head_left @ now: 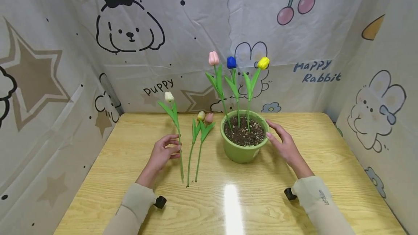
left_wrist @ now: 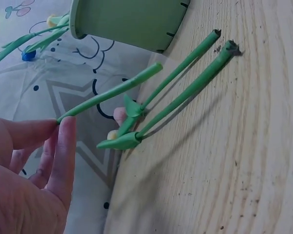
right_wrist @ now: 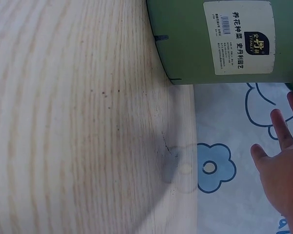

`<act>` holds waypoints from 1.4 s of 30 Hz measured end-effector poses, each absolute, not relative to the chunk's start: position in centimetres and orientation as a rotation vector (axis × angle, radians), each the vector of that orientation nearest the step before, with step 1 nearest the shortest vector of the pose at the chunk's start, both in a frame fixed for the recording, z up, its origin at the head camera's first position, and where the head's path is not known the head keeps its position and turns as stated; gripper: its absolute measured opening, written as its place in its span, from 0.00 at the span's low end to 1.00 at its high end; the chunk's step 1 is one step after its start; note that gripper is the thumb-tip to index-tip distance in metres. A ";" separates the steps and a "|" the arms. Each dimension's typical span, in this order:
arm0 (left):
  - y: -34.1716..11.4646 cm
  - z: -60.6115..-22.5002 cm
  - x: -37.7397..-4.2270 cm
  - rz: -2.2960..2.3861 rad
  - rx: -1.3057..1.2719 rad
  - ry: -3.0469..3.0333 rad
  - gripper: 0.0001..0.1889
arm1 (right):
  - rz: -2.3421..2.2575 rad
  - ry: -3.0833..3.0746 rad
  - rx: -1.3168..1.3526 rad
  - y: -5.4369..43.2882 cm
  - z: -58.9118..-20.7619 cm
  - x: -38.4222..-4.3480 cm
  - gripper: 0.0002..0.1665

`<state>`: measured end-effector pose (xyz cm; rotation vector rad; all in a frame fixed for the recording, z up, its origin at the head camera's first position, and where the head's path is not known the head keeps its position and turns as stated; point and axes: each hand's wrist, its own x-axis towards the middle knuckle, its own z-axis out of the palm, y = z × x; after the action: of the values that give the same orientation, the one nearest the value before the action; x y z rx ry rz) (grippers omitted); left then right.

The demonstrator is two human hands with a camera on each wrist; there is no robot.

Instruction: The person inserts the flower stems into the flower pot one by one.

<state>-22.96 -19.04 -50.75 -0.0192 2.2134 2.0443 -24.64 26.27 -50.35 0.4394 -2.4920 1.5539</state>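
Observation:
My left hand (head_left: 166,150) pinches the green stem of a white artificial tulip (head_left: 169,97) between thumb and fingers. In the left wrist view the held stem (left_wrist: 112,92) is raised off the table, its cut end pointing toward the pot. At the right side of the green flowerpot (head_left: 242,152), my right hand (head_left: 283,141) has its fingers and thumb at the rim, fingers fairly straight. Three tulips stand upright in the pot's soil (head_left: 245,135): a pink tulip (head_left: 213,58), a blue tulip (head_left: 231,62) and a yellow tulip (head_left: 263,63).
Two more tulips lie on the wooden table (head_left: 137,126) between my left hand and the pot: a pale yellow tulip (head_left: 201,115) and a dusky pink tulip (head_left: 209,118). A printed cloth (head_left: 196,21) surrounds the table at the back and sides. Dark crumbs dot the tabletop.

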 end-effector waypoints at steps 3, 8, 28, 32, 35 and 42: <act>-18.9 -50.4 -22.9 2.078 0.014 2.207 0.24 | 1.564 -2.483 0.444 26.2 -50.2 -24.6 0.32; -18.5 -49.6 -22.7 2.099 0.065 2.217 0.24 | 1.581 -2.467 0.466 26.1 -49.9 -24.6 0.32; -15.7 -45.8 -22.7 2.119 0.234 2.302 0.20 | 1.599 -2.478 0.461 26.1 -49.8 -24.6 0.32; -14.9 -45.2 -22.9 2.130 0.279 2.309 0.21 | 1.608 -2.469 0.465 26.1 -49.9 -24.6 0.32; -14.2 -44.6 -22.9 2.143 0.297 2.298 0.21 | 1.617 -2.463 0.466 26.1 -50.0 -24.6 0.32; -12.4 -43.4 -23.1 2.176 0.359 2.276 0.21 | 1.621 -2.465 0.457 26.1 -50.0 -24.4 0.32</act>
<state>-23.10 -12.41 -43.42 0.3590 2.2756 2.1763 -24.44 26.12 -50.05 0.4570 -2.4654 1.6212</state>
